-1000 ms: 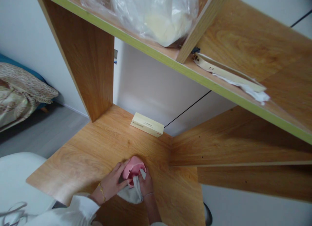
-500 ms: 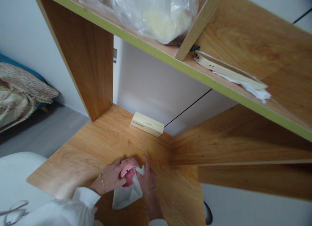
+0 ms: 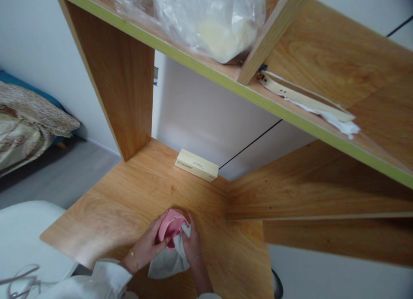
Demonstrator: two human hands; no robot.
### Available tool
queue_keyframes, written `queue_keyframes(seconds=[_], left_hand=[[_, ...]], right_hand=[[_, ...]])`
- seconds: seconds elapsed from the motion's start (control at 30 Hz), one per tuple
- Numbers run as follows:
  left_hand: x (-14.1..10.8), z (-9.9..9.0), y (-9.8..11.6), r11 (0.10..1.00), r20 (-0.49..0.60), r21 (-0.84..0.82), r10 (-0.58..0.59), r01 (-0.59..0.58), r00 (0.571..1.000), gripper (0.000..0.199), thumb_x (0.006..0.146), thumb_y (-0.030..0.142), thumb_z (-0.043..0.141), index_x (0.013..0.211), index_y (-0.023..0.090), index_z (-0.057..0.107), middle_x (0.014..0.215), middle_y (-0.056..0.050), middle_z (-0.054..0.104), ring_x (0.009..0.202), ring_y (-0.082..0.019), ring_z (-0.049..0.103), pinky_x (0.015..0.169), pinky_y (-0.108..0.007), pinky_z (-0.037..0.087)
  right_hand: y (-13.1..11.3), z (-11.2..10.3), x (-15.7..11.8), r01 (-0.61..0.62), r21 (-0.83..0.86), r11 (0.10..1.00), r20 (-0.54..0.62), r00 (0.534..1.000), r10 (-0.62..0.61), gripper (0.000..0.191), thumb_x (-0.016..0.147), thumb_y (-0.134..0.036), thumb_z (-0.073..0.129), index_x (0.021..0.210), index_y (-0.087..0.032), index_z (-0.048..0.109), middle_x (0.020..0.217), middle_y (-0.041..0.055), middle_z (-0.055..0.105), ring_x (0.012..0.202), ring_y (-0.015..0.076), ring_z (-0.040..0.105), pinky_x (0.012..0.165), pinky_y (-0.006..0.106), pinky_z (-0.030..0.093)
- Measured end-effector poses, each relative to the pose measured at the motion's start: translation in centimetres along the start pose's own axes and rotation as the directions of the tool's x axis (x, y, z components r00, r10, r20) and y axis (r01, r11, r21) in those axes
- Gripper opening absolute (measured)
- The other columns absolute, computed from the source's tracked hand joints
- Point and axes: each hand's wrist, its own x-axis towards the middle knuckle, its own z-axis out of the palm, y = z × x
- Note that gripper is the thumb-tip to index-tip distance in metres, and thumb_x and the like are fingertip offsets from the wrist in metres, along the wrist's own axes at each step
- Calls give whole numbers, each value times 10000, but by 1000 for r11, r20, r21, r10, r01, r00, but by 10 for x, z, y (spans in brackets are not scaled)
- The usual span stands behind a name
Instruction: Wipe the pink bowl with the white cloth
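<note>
Near the front of the wooden desk, my left hand grips a pink hollow container by its left side, thumb over the rim. The container is tilted, so its open inside faces up towards me. My right hand is closed on a pale grey cloth and presses a bunched part of it at the container's right rim. The rest of the cloth hangs below, towards me. Fingers cover part of the container, and its exact kind is hard to make out.
A cream-coloured oblong box lies at the desk's back edge. Overhead, a shelf bears a clear plastic bag and a long cream tray-like piece. A white chair stands at left.
The pink container has turned a little in my hands, showing more of its inside. My right index finger, stretched out before, now curls against the container's side.
</note>
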Motion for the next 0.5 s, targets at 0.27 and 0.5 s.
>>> queue_keyframes(seconds=[0.27, 0.5], left_hand=[[13, -19, 40, 913, 166, 405, -126, 49, 978, 702, 730, 183, 523, 1403, 322, 378, 1320, -46, 543, 1187, -242, 548, 984, -352, 429], [15, -24, 39, 941, 164, 338, -43, -15, 986, 690, 797, 329, 531, 1445, 312, 294, 1421, -46, 473, 1253, -245, 488, 1029, -371, 400]], right_hand=[[-17, -19, 3, 51, -430, 901, 18, 999, -48, 645, 743, -198, 565, 1377, -194, 447, 861, 93, 710, 760, 279, 677, 677, 370, 516], [-5, -10, 3, 91, -179, 980, 18, 996, -90, 710, 751, -157, 495, 1440, -156, 328, 1033, 99, 700, 900, 248, 678, 751, 321, 527]])
